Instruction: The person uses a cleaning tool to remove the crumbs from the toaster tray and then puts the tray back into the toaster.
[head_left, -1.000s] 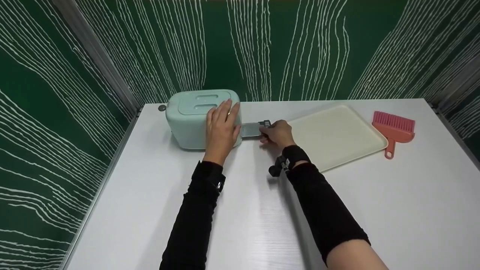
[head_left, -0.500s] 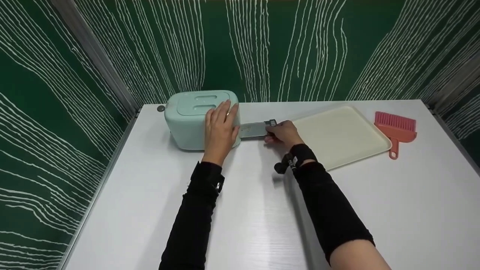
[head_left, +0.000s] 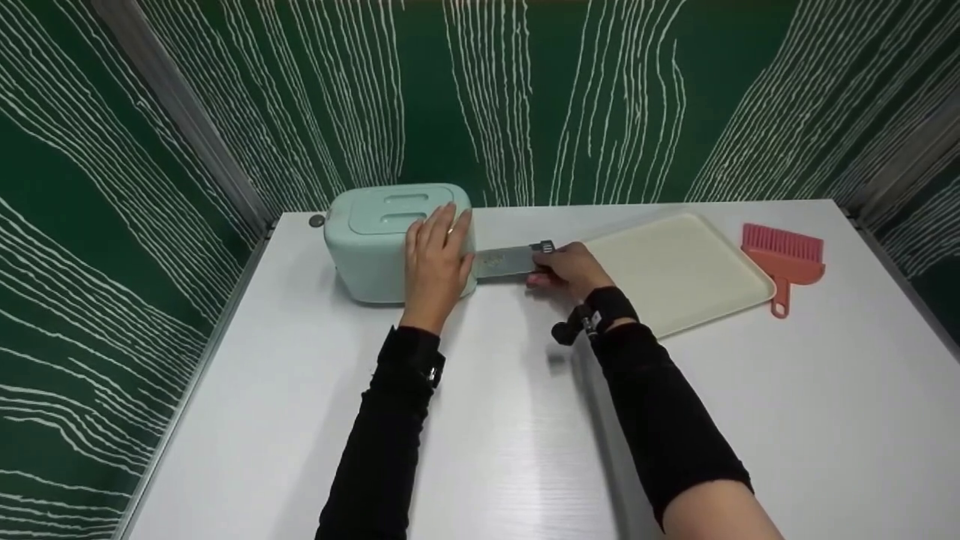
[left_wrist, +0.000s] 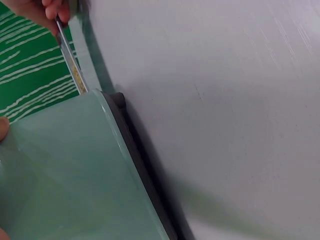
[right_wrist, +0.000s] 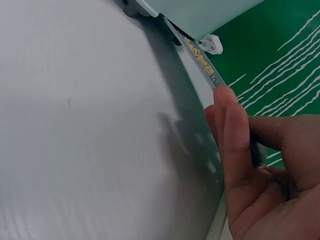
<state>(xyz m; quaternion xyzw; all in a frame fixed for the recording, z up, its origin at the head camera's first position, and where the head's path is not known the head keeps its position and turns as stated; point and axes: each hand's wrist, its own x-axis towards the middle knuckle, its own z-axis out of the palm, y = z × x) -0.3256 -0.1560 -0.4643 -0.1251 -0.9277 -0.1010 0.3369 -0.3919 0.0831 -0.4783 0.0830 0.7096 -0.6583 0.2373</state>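
Note:
A mint-green toaster point(head_left: 367, 266) with a lid-like top stands at the back left of the white table. My left hand point(head_left: 435, 274) rests on its near side and top edge, fingers mostly straight. Out of the toaster's right end sticks a thin metal crumb tray point(head_left: 501, 262), its inner end hidden inside. Yellowish crumbs point(right_wrist: 201, 59) lie on that tray in the right wrist view. My right hand point(head_left: 576, 268) pinches the outer end of the tray between thumb and fingers. Part of the left hand's grip is out of sight in the left wrist view.
A cream serving tray point(head_left: 664, 270) lies flat right of the right hand. An orange-red brush point(head_left: 784, 255) with pink bristles lies beside it. A white plug point(right_wrist: 212, 44) shows behind the toaster. The green wall point(head_left: 495, 97) stands along the table's back edge.
My right hand has drawn the crumb tray further out to the right, baring more of it and its crumbs. The left hand stays on the toaster.

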